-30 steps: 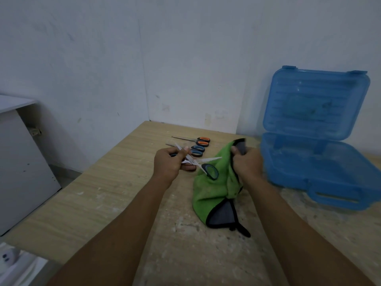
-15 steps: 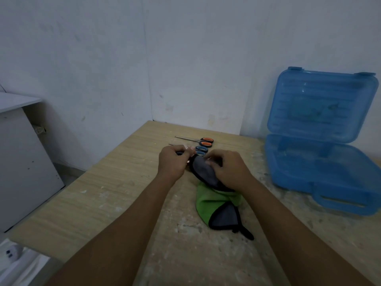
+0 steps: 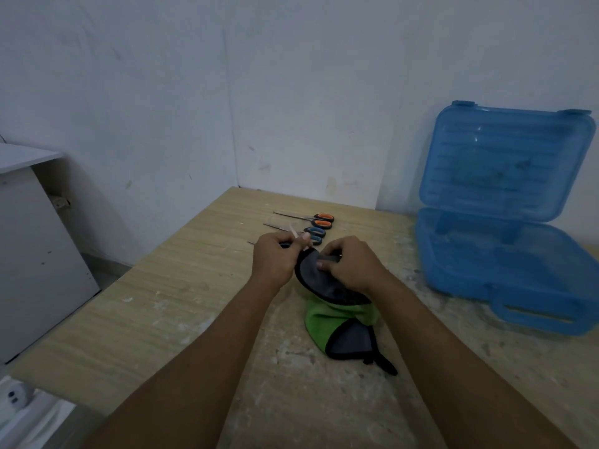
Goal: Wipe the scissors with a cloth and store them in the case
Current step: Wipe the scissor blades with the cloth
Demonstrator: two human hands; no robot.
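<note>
The left hand [image 3: 274, 259] clamps its grip on the scissors [image 3: 293, 232]. The right hand [image 3: 351, 265] pinches the cloth [image 3: 340, 319], seemingly over the blades. Squeezing hard could drive an edge through the fabric.

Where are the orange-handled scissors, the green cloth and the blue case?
orange-handled scissors [image 3: 322, 220]: head view, on the orange handle loops.
green cloth [image 3: 334, 322]: head view, on its green middle fold.
blue case [image 3: 505, 163]: head view, on the inside of the raised lid.
</note>
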